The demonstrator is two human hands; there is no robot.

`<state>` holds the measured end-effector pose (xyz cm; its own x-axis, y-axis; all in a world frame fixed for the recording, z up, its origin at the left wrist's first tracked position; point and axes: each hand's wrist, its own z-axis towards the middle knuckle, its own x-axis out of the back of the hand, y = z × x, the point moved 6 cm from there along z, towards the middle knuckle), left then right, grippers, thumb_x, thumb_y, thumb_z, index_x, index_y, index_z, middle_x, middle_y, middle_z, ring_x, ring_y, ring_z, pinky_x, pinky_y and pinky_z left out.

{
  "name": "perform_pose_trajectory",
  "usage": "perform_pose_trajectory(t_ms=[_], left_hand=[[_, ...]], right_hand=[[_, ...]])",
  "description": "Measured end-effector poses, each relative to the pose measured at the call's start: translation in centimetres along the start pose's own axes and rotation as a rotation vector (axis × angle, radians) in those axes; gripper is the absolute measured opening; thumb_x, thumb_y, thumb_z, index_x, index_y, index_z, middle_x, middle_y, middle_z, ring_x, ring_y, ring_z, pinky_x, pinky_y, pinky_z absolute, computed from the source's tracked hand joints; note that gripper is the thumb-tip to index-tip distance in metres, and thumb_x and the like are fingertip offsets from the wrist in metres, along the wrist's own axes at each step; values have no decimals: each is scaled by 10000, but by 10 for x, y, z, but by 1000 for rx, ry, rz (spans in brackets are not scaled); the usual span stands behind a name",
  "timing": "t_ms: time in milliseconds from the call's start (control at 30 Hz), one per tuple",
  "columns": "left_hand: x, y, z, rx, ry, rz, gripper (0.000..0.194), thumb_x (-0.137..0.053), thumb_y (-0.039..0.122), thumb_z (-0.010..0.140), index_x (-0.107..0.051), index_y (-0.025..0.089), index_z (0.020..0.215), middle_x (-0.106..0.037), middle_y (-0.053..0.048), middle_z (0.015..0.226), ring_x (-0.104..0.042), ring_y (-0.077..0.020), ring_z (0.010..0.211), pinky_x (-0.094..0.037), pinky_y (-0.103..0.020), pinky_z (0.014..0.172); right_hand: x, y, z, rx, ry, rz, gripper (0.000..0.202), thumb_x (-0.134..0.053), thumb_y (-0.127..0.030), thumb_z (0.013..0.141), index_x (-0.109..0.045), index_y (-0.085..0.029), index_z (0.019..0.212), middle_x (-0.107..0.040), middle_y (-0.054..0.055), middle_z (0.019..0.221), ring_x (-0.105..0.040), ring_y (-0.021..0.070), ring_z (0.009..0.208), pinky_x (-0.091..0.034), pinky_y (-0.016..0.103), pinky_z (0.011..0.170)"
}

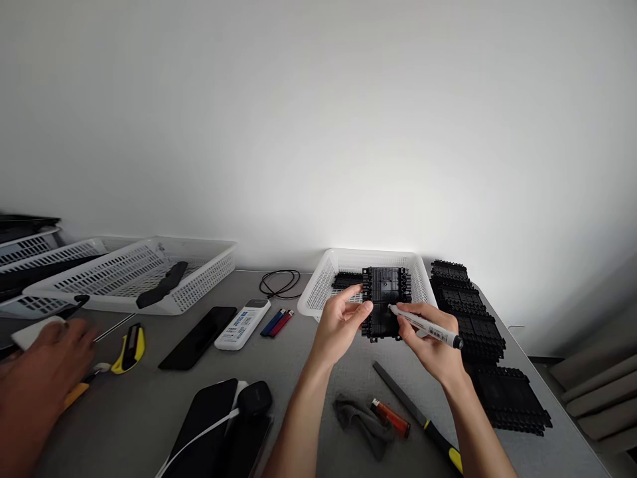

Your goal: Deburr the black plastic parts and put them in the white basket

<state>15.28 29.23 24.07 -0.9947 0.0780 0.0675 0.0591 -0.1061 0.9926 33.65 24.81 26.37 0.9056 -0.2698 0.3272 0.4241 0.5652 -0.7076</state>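
My left hand (343, 325) grips the left edge of a black plastic panel (382, 285) with ribbed, toothed sides, thumb in front. The panel is held upright above the table, in front of a white basket (318, 282). In my right hand (435, 338) is a white marker (423, 324) with a dark end; its other end points at the panel's lower middle. Right-hand fingers also sit close against the panel's right edge. Another dark ribbed piece (346, 280) lies in the basket, partly hidden behind the panel.
Stacked black panels (478, 332) line the right edge. Nearer lie a file (398, 392), an orange lighter (392, 418) and a grey cloth (363, 425). Leftward are two lighters (277, 323), a white power bank (243, 325), a phone (198, 337), baskets (169, 292) and another person's hand (54, 358).
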Motion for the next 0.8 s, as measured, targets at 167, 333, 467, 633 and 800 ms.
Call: perform_pose_trajectory(t_ms=[167,333,467,633,800], left_hand=[[1,1,0,1,-3,12,849,-710,572,755,-487,78,1409,-766,-141,962,-665,-353,1085,-561,-383,811],[3,-2,-1,21,10,-13,870,-712,569,749,-469,72,1421,-763,-128,900,-674,-345,1050,-567,-359,732],[-2,-1,-2,-7,-41,30,802,-701,547,771,-498,91,1399,-758,-111,871,-697,-314,976,-554,-385,810],[-14,3,-6,-42,-148,77,723,-673,513,811,-508,111,1388,-756,-107,940,-703,-291,970,-542,-396,866],[-15,3,-7,-38,-156,83,716,-675,497,814,-505,115,1394,-749,-126,1026,-694,-296,1020,-541,-391,884]], right_hand=[[-1,-2,0,49,2,8,126,-622,-241,884,-733,-213,938,-757,62,902,-706,188,704,-598,313,616],[7,-6,-4,116,115,102,154,-637,-208,880,-726,-235,1002,-737,50,856,-691,182,657,-592,310,565],[16,-5,-5,94,218,88,206,-653,-235,878,-724,-241,1071,-724,53,839,-675,179,620,-578,314,538],[16,-2,-4,20,188,53,268,-592,-298,921,-704,-244,1158,-721,58,878,-673,177,638,-580,325,579],[15,-1,-2,17,164,29,263,-578,-288,927,-716,-231,1143,-710,57,867,-675,183,675,-581,328,626]])
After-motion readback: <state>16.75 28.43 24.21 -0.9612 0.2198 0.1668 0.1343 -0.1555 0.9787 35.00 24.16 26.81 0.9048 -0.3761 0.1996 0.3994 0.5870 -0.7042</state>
